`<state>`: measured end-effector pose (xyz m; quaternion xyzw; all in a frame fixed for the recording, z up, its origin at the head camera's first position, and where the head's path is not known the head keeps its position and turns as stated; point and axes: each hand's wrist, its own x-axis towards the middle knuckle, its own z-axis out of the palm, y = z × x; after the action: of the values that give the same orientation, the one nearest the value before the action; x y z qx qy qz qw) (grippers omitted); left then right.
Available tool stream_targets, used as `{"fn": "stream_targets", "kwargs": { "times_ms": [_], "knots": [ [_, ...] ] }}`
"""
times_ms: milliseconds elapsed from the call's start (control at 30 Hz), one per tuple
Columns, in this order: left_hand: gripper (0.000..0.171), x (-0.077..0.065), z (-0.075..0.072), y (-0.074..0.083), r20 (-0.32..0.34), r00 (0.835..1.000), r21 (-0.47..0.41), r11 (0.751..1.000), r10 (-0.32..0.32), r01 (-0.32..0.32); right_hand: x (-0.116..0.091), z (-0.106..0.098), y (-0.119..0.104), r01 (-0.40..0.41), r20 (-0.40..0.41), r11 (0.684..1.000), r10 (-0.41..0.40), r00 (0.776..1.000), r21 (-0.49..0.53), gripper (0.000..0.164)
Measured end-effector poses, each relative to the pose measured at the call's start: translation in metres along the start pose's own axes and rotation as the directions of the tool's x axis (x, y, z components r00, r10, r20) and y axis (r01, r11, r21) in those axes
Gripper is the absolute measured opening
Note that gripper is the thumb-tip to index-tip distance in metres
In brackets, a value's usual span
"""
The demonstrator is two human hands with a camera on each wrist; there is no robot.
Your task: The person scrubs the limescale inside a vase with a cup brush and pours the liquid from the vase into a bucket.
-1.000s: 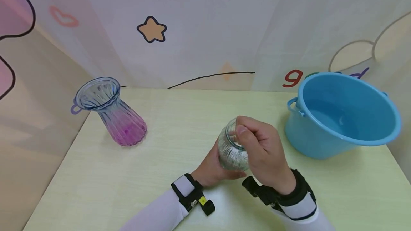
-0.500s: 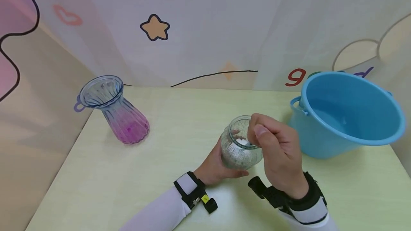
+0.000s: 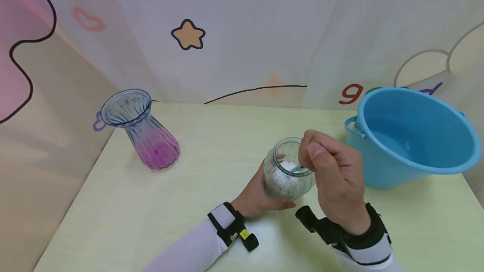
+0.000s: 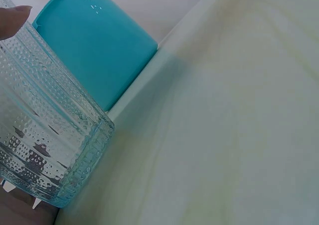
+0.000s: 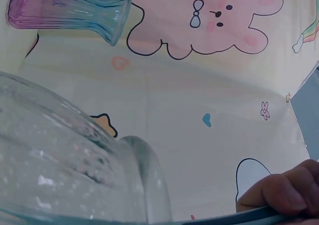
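Observation:
My left hand (image 3: 256,199) holds a clear, textured glass jar (image 3: 289,187) around its side, with the mouth tilted up toward me. Curled into a fist at the rim, my right hand (image 3: 334,177) grips a thin grey-blue handle (image 3: 296,168) that slants into the mouth. A white mass (image 3: 286,165) shows inside the jar at the handle's end; I cannot tell what kind of tool this is. In the right wrist view the handle (image 5: 239,218) runs from the curled fingers (image 5: 286,192) along the jar (image 5: 65,160). A fingertip (image 4: 14,21) lies against the glass in the left wrist view.
A pink-and-blue fluted glass vase (image 3: 156,148) stands at the left on the pale tabletop (image 3: 204,150). To the right, just beyond my right hand, is a large blue bucket (image 3: 389,167) with side handles. A printed cloth backdrop (image 3: 245,32) rises behind the table.
My right hand has moved right relative to the jar, uncovering more of its mouth, the white mass and the handle. The jar has shifted slightly right in my left hand's grip.

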<state>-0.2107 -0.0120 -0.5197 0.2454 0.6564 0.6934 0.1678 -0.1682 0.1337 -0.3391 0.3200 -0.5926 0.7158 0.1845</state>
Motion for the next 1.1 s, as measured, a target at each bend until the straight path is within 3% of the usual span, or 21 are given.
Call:
{"fn": "stream_targets", "kwargs": {
  "times_ms": [200,667,1100],
  "knots": [
    [0.111,0.0,0.0,-0.001,0.011,1.0,-0.008,1.0,0.004,-0.004,0.003,-0.004,-0.003,0.008,-0.028,1.0,-0.007,1.0,0.026,0.031],
    [0.113,-0.002,-0.001,-0.001,0.017,1.0,-0.021,0.999,0.027,-0.026,0.015,-0.009,-0.012,0.16,-0.049,0.966,-0.154,0.987,0.204,0.032],
    [0.112,-0.002,-0.001,-0.001,0.034,0.999,-0.069,0.997,0.018,-0.016,0.006,-0.016,-0.018,0.247,-0.101,0.925,-0.227,0.969,0.288,0.028]
  ]
}}
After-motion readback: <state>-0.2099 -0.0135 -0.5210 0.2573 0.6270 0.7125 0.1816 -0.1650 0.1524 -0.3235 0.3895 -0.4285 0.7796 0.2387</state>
